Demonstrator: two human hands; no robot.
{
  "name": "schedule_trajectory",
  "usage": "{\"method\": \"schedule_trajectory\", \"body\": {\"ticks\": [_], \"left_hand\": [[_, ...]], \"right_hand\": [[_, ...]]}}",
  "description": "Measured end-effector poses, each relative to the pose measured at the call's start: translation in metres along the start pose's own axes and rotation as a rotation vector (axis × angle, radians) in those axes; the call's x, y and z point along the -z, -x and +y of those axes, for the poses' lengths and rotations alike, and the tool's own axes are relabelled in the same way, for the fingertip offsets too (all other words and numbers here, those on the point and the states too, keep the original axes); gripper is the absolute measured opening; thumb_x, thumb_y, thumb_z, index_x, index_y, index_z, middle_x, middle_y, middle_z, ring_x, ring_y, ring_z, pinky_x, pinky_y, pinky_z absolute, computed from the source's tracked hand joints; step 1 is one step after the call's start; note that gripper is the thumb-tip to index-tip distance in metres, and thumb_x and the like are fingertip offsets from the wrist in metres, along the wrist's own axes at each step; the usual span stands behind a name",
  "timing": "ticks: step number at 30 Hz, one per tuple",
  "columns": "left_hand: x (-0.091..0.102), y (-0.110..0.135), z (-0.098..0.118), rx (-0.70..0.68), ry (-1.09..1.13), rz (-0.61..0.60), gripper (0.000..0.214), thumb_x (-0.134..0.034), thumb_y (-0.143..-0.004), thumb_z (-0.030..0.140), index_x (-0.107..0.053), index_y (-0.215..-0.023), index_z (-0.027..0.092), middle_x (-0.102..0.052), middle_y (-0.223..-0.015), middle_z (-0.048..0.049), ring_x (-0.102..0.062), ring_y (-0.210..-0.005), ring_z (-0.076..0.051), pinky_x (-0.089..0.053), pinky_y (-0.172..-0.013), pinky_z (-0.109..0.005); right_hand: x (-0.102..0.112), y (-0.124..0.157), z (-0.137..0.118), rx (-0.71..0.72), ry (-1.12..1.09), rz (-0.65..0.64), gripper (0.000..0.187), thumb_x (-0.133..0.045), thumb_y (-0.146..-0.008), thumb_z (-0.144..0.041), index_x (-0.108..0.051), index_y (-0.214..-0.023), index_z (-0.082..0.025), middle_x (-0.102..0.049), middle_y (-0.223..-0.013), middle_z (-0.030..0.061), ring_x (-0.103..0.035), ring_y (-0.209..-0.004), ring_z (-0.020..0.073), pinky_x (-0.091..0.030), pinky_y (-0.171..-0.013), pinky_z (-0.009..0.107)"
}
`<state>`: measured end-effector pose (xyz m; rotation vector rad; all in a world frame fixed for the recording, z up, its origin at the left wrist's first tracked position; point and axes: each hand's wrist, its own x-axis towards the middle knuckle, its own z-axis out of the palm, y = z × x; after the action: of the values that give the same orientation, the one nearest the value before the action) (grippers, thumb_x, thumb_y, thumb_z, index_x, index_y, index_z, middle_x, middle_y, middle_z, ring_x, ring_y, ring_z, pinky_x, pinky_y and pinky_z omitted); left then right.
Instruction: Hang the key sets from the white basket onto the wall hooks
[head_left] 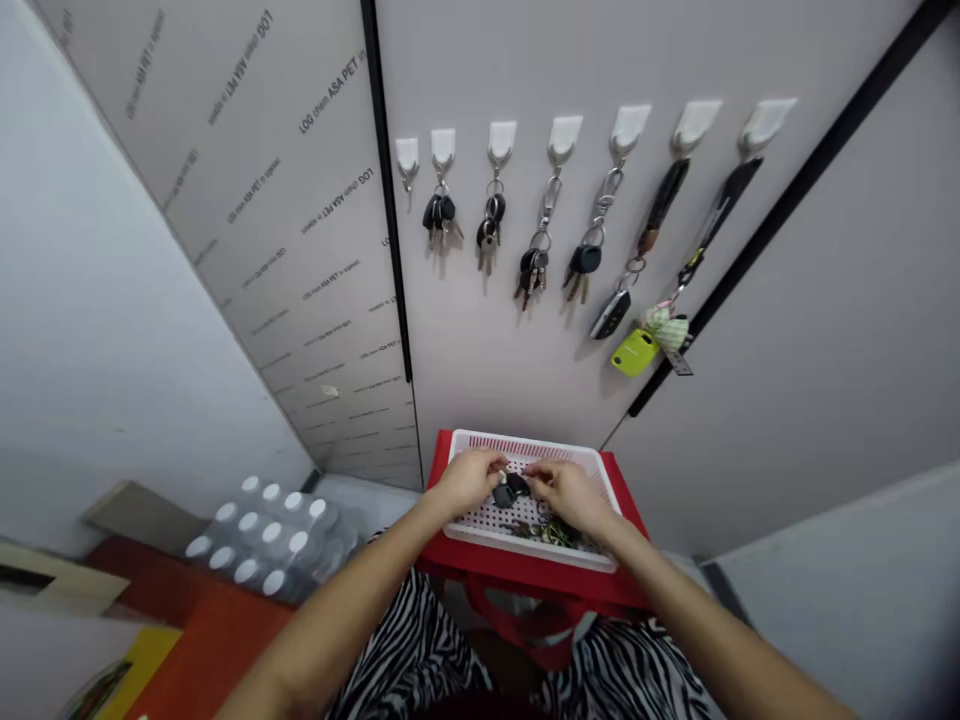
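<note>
Starting at the left, we see a pack of bottles (248, 522) with white caps, well apart from the hands, and then a bare hook (407, 157) on the cabinet door, higher up and a little left of the white basket (517, 546), which sits on a red surface (632, 505). Our left hand (466, 482) comes over the basket's left wall, its fingers narrow, thumb and forefinger almost meeting at the upper edge of a dark-headed bunch of keys (510, 490). That bunch is inside the basket's outline, toward the back left part, in the small gap between our two hands: just right of and below the left fingertips, just left of and below the right ones. Its dark heads sit side by side on a slant, the left one nearer to us and the right one farther away; where the blades point we cannot make out. Both hands are about equally near it, and each seems to touch its edge. Farther right, a loose heap of other keys (556, 531) lies along the front of the basket, partly under our right hand (570, 492), whose fingers point leftward and are also narrow at the bunch. Whether either hand is actually pinching metal, we cannot tell.
</note>
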<state>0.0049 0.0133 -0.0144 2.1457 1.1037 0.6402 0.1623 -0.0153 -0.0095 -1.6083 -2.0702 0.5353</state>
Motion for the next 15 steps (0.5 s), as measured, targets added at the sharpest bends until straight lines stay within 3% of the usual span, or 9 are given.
{"method": "schedule_trajectory", "body": {"ticks": [3, 7, 10, 15], "left_hand": [[0.001, -0.001, -0.002, -0.004, 0.069, 0.071, 0.02, -0.042, -0.062, 0.014, -0.056, -0.077, 0.015, -0.057, -0.077, -0.0032, -0.049, -0.072, -0.012, -0.037, -0.07, -0.024], [0.009, -0.004, -0.005, 0.167, 0.466, 0.253, 0.019, -0.041, -0.064, 0.017, -0.053, -0.078, 0.012, -0.056, -0.072, -0.0035, -0.049, -0.065, -0.009, -0.039, -0.063, -0.021], [0.013, -0.004, -0.006, 0.228, 0.705, 0.311, 0.017, -0.042, -0.064, 0.017, -0.051, -0.077, 0.011, -0.055, -0.068, -0.0025, -0.049, -0.061, -0.008, -0.039, -0.06, -0.02], [0.011, -0.003, -0.005, 0.217, 0.669, 0.296, 0.015, -0.045, -0.062, 0.016, -0.052, -0.074, 0.011, -0.054, -0.065, -0.0014, -0.048, -0.059, -0.007, -0.038, -0.059, -0.019]], "right_hand": [[-0.005, 0.007, 0.0, 0.059, -0.003, 0.02, 0.022, -0.041, -0.061, -0.017, -0.057, -0.077, -0.014, -0.056, -0.077, 0.0065, -0.049, -0.072, 0.0148, -0.036, -0.067, 0.026], [-0.006, 0.008, -0.005, 0.126, -0.007, -0.028, 0.023, -0.04, -0.058, -0.011, -0.056, -0.073, -0.016, -0.053, -0.075, 0.0047, -0.046, -0.074, 0.014, -0.034, -0.07, 0.026], [-0.006, 0.009, -0.004, 0.137, -0.01, -0.048, 0.02, -0.041, -0.056, -0.012, -0.055, -0.071, -0.016, -0.052, -0.075, 0.0043, -0.045, -0.074, 0.0141, -0.034, -0.069, 0.026], [-0.006, 0.01, -0.001, 0.125, -0.031, -0.015, 0.011, -0.04, -0.06, -0.015, -0.051, -0.06, -0.016, -0.051, -0.067, 0.0034, -0.045, -0.067, 0.0128, -0.034, -0.064, 0.024]]}}
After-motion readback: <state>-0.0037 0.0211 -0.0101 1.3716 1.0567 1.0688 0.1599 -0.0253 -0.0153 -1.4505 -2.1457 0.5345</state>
